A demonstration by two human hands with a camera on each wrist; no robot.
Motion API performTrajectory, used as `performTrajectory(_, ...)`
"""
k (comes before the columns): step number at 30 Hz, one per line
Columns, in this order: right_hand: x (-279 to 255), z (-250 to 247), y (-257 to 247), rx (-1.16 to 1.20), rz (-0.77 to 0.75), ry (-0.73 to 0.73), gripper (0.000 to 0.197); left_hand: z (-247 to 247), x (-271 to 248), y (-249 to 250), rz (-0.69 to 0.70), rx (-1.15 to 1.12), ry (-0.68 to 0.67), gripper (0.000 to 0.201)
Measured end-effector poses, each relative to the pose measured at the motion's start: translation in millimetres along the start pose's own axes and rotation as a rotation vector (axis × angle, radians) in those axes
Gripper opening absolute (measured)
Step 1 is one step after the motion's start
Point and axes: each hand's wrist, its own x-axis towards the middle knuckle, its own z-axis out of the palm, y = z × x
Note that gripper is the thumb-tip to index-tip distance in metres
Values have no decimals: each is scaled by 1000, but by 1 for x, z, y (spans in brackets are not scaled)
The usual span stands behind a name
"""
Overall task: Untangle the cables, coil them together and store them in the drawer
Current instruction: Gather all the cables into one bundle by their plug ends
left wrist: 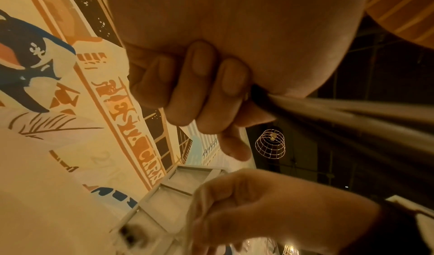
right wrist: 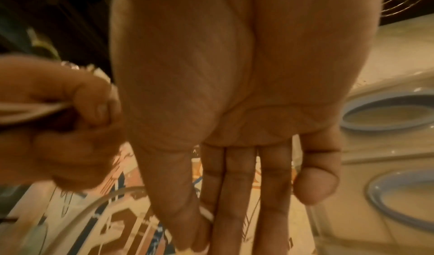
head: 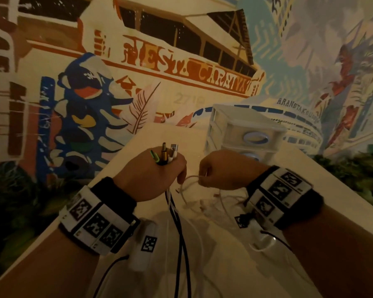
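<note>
Currently gripping a bundle of cables w/ left hand, fist closed round them above the middle of the surface. Showing several connector ends sticking up out of the top of the fist: one green-edged, one gold, one white/silver. Hanging down from under the fist, black and white strands running toward the near edge of the surface. Confirming in left wrist view: fingers curled tight into the palm, cables leaving the fist at the little-finger side, blurred.

Pinching a white cable loop w/ right hand, just beside the left hand, not touching it. Pressing thumb against forefinger on the strand in right wrist view; other fingers lying fairly straight and together, little finger bent. Picture blurred there, so exact contact hard to tell.

Trailing more white cable loosely on the surface under and between the two wrists.

Standing at the far right corner of the surface, behind the right hand: white plastic drawer unit w/ blue ring handles, drawers looking closed. Wearing marker bands on both wrists. Filling the background: painted mural wall.
</note>
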Motion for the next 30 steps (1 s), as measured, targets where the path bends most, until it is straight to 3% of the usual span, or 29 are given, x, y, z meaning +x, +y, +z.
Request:
performTrajectory(5, -44, -5, 8, 298, -43, 341, 14, 6, 0, 1, 38, 80, 27, 41)
performTrajectory(9, -76, 5, 0, 398, -111, 428, 13, 14, -2, 7, 104, -51, 56, 28)
performTrajectory(13, -96, 14, 1, 397, -195, 521, 19, 20, -4, 25, 164, -120, -121, 31)
performTrajectory(19, -115, 21, 10, 448, -291, 553, 19, 19, -13, 48, 98, 83, -194, 36)
performTrajectory(22, -119, 23, 16, 447, -279, 538, 13, 15, -21, 51, 99, 61, -195, 37)
performTrajectory(27, -125, 26, 21, 502, -282, 478, 38, 11, -33, 55, 151, 46, -171, 28)
performTrajectory(30, -128, 30, 33, 423, -186, 418, 36, 4, -40, 56, 201, -31, -149, 18)
